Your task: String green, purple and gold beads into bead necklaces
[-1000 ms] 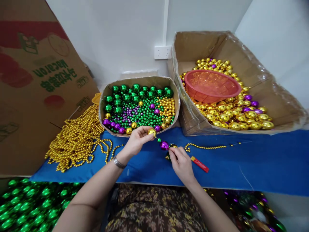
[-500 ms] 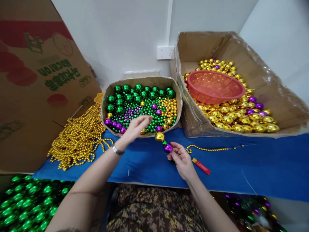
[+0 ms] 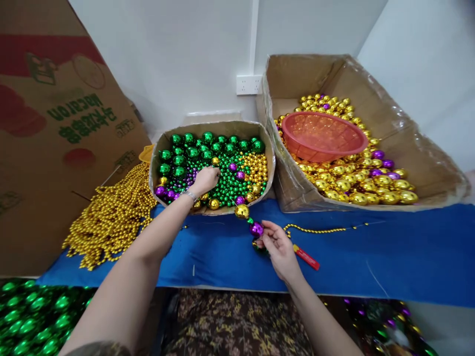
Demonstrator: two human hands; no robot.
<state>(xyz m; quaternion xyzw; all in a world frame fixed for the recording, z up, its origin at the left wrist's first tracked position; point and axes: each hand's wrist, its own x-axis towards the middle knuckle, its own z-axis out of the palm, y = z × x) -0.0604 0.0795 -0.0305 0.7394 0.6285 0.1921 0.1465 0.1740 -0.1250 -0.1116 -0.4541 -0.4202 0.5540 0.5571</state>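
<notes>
My right hand [image 3: 279, 247] pinches a shiny purple bead [image 3: 256, 229] above the blue cloth. That bead is strung in a line with a small green bead and a large gold bead [image 3: 242, 211], and darker beads hang partly hidden under the fingers. My left hand [image 3: 206, 180] reaches into the low cardboard box [image 3: 270, 158], over small green beads [image 3: 226, 190] and purple ones. Its fingers are curled together, and whatever is between them is hidden. Large green balls [image 3: 208, 137] and small gold beads [image 3: 254, 167] lie in the same box.
A bigger carton [image 3: 438, 163] at the right holds gold and purple balls and a red plastic basket [image 3: 324, 136]. Gold bead strands [image 3: 107, 222] heap at the left beside a tall carton [image 3: 33, 148]. A red-and-yellow tool [image 3: 307, 258] and a gold bead string [image 3: 315, 229] lie on the cloth.
My left hand has moved left and farther into the bead box, lowering to the small beads. The right hand still holds the purple bead. The whole view has shifted slightly.
</notes>
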